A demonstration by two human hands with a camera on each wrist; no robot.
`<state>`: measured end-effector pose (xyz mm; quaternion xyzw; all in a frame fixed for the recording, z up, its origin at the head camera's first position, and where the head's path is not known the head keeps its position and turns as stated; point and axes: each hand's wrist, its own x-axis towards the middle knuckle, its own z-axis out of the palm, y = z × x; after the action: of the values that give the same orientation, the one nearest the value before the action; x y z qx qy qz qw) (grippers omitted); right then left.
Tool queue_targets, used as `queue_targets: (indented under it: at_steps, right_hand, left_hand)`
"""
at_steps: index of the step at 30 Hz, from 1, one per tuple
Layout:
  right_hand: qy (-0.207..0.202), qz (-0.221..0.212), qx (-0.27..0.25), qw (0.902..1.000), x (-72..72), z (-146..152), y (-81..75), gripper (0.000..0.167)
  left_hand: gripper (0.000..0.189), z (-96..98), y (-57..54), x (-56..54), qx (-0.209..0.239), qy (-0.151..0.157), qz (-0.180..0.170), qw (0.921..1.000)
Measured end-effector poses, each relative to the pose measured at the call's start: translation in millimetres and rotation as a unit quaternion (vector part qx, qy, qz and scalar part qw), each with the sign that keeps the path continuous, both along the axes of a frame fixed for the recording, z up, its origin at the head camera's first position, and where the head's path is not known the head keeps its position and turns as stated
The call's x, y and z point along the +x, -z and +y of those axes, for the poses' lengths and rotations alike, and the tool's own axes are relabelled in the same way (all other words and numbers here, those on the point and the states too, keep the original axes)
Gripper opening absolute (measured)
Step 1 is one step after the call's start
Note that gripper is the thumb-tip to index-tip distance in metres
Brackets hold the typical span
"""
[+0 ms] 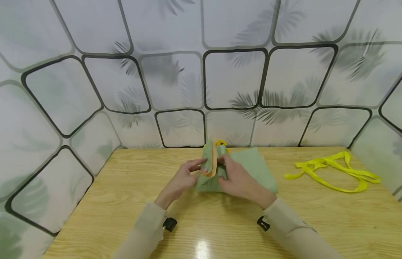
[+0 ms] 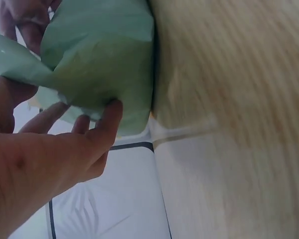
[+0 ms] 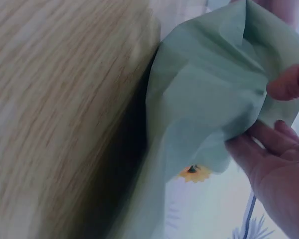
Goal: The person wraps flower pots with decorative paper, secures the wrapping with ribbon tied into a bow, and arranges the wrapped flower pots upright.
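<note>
A sheet of green wrapping paper (image 1: 252, 169), with a peach-orange inner side, lies on the table with its left part folded up between the hands. The left hand (image 1: 185, 175) holds the raised fold from the left, its thumb and fingers on the paper. From the right, the right hand (image 1: 238, 180) pinches the paper between thumb and fingers, as the right wrist view shows the thumb (image 3: 289, 83) on one face. A yellow-orange flower (image 3: 194, 173) with a dark centre peeks out past the paper's far edge. Whatever the folded paper covers is hidden.
A loose yellow ribbon (image 1: 337, 172) lies in loops at the right of the wooden table (image 1: 123, 201). A patterned cloth wall (image 1: 233, 79) rises behind the table and along both sides. Black buckles (image 1: 170, 224) hang at both sleeve cuffs.
</note>
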<state>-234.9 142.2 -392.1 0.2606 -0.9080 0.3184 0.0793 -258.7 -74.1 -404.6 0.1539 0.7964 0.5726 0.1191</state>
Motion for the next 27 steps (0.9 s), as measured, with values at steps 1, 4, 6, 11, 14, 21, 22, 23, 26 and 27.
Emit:
queue_targets:
  at_steps: [1,4,6,11,14,21,22,23,26,27]
  right_hand:
    - [-0.003,-0.008,-0.019,0.9998,-1.7,2.0,0.5,0.045]
    - [-0.014,-0.03,-0.057,0.9979,-5.2,6.1,1.6,0.032]
    - [-0.014,-0.052,-0.071,0.996,-7.1,7.5,2.1,0.025]
    - [-0.001,-0.065,-0.087,0.9941,-9.2,7.5,1.3,0.028]
    - [0.005,-0.048,-0.089,0.9948,-9.5,7.6,0.7,0.044]
    - [-0.011,0.047,-0.047,0.9977,-12.0,7.8,4.1,0.044]
    - [-0.008,0.06,-0.042,0.9973,-12.2,7.8,4.5,0.041]
    - [-0.005,0.067,-0.038,0.997,-12.2,7.9,4.8,0.039]
    - [0.014,0.082,-0.033,0.996,-12.6,7.7,5.5,0.038]
    - [0.021,0.083,-0.032,0.9958,-12.8,7.6,5.6,0.037]
  left_hand:
    - [0.051,2.5,0.6,1.3,-0.009,-0.003,0.014,0.9999]
    - [0.056,7.4,0.8,4.8,-0.043,0.006,0.049,0.9979]
    - [0.06,9.1,1.3,6.0,-0.058,0.015,0.067,0.996]
    - [0.065,10.3,1.8,7.3,-0.117,0.032,0.12,0.9853]
    - [0.069,12.4,1.5,7.9,-0.153,0.037,0.155,0.9752]
    - [0.073,18.6,3.9,11.4,-0.2,0.031,0.224,0.9532]
    - [0.073,19.3,4.6,11.8,-0.205,0.03,0.234,0.9499]
    - [0.073,19.9,5.1,12.3,-0.21,0.028,0.24,0.9473]
    - [0.076,21.1,5.5,14.3,-0.225,0.026,0.249,0.9416]
    - [0.076,21.4,5.5,14.7,-0.23,0.026,0.254,0.9391]
